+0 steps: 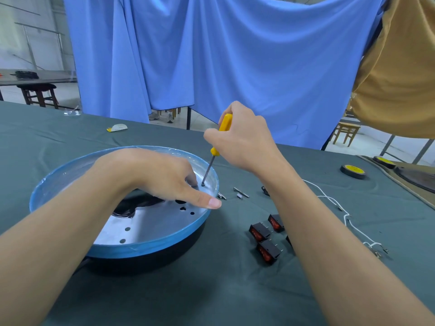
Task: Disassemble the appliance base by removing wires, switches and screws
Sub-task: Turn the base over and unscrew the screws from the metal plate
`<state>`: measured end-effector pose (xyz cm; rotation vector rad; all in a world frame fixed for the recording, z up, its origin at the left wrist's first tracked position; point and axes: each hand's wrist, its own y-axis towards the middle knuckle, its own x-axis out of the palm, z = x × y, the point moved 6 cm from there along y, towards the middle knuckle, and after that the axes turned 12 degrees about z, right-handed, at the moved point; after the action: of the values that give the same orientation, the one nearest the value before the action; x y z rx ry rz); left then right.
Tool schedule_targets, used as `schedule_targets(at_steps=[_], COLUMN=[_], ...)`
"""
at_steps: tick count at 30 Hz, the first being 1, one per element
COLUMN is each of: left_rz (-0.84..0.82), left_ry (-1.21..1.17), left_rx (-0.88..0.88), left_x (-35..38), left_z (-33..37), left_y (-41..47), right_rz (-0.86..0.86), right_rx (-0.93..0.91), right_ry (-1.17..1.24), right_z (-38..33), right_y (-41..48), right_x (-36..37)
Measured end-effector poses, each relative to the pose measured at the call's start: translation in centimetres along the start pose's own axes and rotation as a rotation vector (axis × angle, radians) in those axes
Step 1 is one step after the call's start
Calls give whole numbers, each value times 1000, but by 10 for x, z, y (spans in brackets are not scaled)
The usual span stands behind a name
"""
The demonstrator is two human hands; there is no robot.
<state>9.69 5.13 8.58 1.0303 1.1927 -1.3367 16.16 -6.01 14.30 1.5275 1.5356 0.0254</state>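
Observation:
The round appliance base [150,245] has a silver inner plate with holes and a blue-taped rim; it lies on the green table cloth. My left hand [160,177] rests inside it, thumb stretched over the right rim, fingers by a screw [203,184]. My right hand [242,137] grips a yellow-handled screwdriver [213,156] whose tip stands on that screw. Right of the base lie several black rocker switches with red buttons [268,250], loose metal screws and spacers [240,192] and white wires [348,220].
Two tape rolls [353,171] sit at the far right near a tan mat. A white and yellow scrap [117,128] lies at the back left. Blue curtain [223,55] hangs behind the table; stools stand beyond it.

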Motion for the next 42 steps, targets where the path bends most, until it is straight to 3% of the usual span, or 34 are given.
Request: schedule_targets(at_steps=[4, 14, 22, 30, 36, 42], left_rz=[1, -2, -1, 4, 7, 23], left_ry=[-1, 3, 11, 10, 11, 19], left_rx=[2, 0, 7, 7, 18, 38], left_x=[-1, -1, -1, -1, -1, -1], left_z=[0, -1, 0, 0, 0, 0], left_y=[0, 0, 0, 0, 1, 2], right_rz=[13, 101, 63, 9, 166, 5], right_rx=[-29, -347, -411, -271, -310, -160], right_ry=[44, -109, -13, 0, -315, -105], right_z=[-3, -17, -20, -12, -8, -7], right_y=[-1, -7, -7, -7, -6, -5], right_x=[-1, 4, 4, 6, -4, 0])
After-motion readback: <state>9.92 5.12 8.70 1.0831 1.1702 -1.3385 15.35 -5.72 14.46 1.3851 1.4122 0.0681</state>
